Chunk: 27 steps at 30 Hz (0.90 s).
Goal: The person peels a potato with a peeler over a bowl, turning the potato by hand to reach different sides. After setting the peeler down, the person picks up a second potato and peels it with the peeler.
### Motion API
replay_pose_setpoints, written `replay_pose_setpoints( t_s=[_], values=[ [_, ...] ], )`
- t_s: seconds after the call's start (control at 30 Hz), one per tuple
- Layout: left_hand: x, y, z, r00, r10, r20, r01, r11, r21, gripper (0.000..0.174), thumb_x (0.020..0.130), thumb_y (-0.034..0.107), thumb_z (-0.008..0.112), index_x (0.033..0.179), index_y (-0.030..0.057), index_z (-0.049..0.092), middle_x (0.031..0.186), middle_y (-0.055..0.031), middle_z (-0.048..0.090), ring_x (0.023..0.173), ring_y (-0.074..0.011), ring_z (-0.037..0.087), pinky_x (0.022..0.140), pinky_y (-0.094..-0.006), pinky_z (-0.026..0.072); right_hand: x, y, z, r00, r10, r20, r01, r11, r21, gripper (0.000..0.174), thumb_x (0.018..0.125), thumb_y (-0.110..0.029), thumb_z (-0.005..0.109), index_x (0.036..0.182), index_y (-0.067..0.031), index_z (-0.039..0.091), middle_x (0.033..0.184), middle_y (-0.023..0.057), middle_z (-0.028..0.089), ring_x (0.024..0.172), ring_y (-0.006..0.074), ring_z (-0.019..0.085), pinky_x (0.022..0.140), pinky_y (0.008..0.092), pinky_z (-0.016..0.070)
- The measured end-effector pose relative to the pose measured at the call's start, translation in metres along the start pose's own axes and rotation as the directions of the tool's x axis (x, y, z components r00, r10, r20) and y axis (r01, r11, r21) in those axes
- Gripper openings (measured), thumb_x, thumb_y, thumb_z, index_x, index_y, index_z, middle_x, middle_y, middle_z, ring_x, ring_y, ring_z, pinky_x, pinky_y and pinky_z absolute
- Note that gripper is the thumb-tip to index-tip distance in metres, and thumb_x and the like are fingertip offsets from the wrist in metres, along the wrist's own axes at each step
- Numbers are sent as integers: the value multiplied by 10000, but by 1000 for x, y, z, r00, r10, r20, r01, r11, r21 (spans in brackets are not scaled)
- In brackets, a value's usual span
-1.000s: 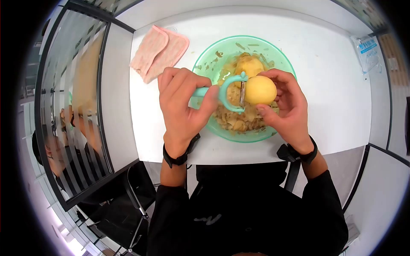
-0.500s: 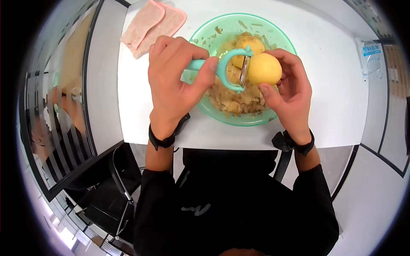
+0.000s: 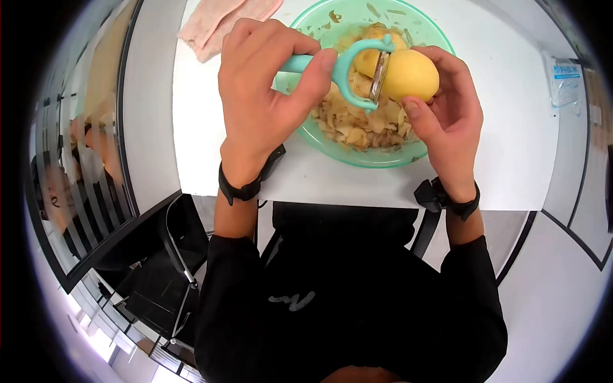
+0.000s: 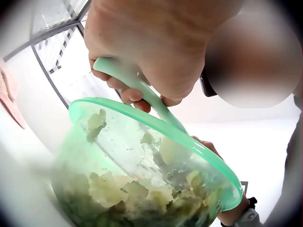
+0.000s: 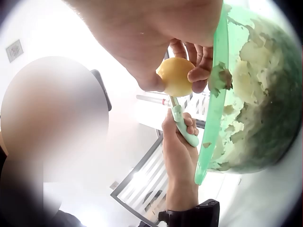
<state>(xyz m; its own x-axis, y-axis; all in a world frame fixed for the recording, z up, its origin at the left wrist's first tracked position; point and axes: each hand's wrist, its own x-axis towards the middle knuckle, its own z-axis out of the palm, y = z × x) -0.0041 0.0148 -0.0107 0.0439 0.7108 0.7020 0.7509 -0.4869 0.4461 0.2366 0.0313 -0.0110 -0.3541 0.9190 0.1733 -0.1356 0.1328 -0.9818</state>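
In the head view, my left hand (image 3: pixel 265 96) grips the handle of a mint-green Y-shaped peeler (image 3: pixel 343 70). Its metal blade (image 3: pixel 379 78) stands upright right at the left side of a peeled yellow potato (image 3: pixel 414 75). Thumb and fingers of my right hand (image 3: pixel 454 121) hold that potato from the right. Both are above a clear green bowl (image 3: pixel 377 164) with a heap of potato peels (image 3: pixel 351 124) inside. Another pale potato (image 3: pixel 365 64) lies in the bowl, partly hidden behind the peeler. From the right wrist, the held potato (image 5: pixel 177 78) appears near the bowl's rim (image 5: pixel 211 137).
The bowl stands on a white table (image 3: pixel 338 188). A pink cloth (image 3: pixel 220 25) lies at the back left, cut off by the frame. A clear plastic packet (image 3: pixel 565 83) with blue print is at the right edge. Black-framed glass panels (image 3: pixel 89 140) flank the left side.
The bowl, cloth and both hands sit higher in the head view as the view shifts. Both hands keep their grips, and the blade stays beside the potato.
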Motion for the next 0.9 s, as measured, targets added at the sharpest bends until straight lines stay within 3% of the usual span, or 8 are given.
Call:
replay_pose_setpoints(
  t_s=[0.9],
  values=[
    [1, 1, -1, 1000, -10, 21, 9, 1000, 8, 149, 782, 167, 805, 769, 82, 683, 747, -14, 643, 738, -224, 529, 677, -330, 414, 1, 2, -1, 1000, -16, 4, 16, 1000, 18, 576, 851, 25, 735, 1369, 24, 483, 1329, 132, 585, 1188, 215, 649, 1014, 329, 525]
  ],
)
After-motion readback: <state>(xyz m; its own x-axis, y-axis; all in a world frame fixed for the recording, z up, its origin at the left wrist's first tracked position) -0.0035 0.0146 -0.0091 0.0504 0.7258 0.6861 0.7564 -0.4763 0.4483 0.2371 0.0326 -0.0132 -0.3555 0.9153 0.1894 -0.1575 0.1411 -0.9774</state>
